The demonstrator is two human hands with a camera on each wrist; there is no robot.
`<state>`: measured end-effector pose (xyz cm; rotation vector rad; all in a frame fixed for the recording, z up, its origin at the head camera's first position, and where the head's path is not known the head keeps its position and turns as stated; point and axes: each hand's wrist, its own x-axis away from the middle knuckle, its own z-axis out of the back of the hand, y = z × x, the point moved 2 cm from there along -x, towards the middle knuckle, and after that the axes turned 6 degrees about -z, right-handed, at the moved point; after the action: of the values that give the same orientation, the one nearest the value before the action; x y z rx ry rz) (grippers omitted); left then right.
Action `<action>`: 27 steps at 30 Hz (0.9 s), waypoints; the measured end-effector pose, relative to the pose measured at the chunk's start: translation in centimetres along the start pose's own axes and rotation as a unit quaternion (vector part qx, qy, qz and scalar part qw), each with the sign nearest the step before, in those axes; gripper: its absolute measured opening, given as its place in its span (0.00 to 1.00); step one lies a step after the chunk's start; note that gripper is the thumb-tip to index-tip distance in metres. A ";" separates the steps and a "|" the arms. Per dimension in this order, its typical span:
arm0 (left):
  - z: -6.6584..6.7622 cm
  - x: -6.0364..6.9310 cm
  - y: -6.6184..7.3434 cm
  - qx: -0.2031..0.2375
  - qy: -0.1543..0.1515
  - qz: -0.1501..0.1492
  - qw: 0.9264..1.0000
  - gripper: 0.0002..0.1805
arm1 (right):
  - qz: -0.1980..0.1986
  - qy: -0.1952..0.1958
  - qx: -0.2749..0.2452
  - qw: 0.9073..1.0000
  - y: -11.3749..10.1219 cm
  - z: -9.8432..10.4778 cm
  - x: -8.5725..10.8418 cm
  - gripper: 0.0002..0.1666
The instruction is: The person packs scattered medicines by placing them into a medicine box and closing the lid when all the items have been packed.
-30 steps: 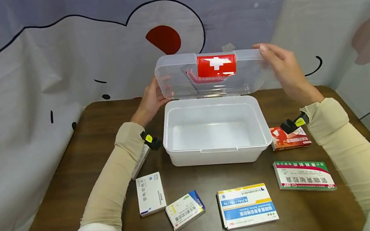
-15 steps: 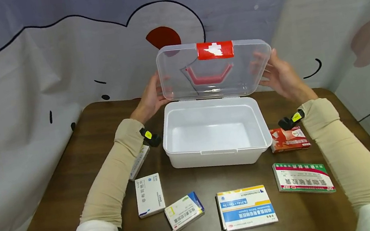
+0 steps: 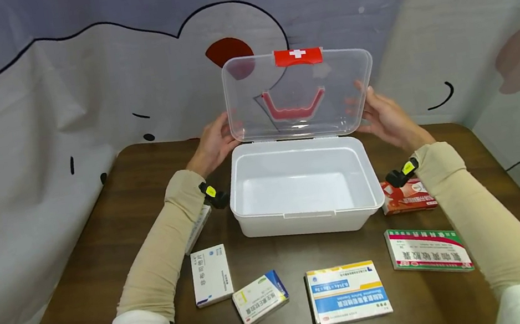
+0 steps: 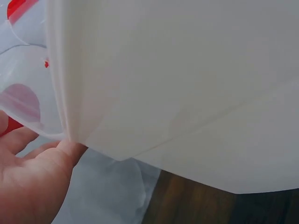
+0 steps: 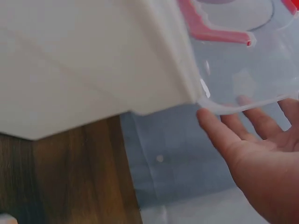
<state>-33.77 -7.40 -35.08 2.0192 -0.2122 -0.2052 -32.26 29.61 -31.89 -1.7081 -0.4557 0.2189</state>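
Observation:
A white plastic first-aid box [image 3: 309,222] stands with its clear lid [image 3: 342,71] raised and tilted back. The lid carries a red latch with a white cross [image 3: 298,56] and a red handle [image 3: 295,114]. My left hand [image 3: 213,145] is at the lid's lower left edge, some fingers behind it. At the right edge, my right hand [image 3: 391,119] has its fingers extended behind the clear plastic. In the right wrist view the thumb [image 5: 217,128] is close to the lid's corner; the fingers look fairly straight. The inside of the box shows bare white.
Medicine boxes lie around: a white one [image 3: 211,275], a white-and-blue one [image 3: 260,298], a blue-and-yellow one [image 3: 349,292], a green-and-red one [image 3: 428,250] and a red one [image 3: 406,197]. Another box [image 3: 197,229] is partly behind the left wrist. A printed curtain [image 3: 92,86] hangs behind the brown table [image 3: 81,284].
The lid has tilted further back, its latch edge rising. My right hand has left the lid's top right corner and slid down along the right edge. The left hand has barely moved.

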 end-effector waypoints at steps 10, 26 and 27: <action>1.1 0.2 -1.2 -0.035 -0.044 -0.006 0.998 0.24 | 0.011 0.036 -0.023 0.999 1.6 0.8 -0.5 0.31; 2.3 0.1 -2.5 -0.006 -0.038 0.016 0.999 0.26 | -0.006 0.011 -0.038 0.999 3.2 1.6 -1.0 0.33; 2.3 0.1 -2.5 -0.008 -0.038 0.019 0.999 0.26 | -0.007 0.010 -0.040 0.999 3.3 1.7 -1.0 0.33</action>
<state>-34.10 -8.32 -38.33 1.9909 -0.2952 -0.2595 -33.21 30.30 -35.53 -1.7821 -0.4680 0.1755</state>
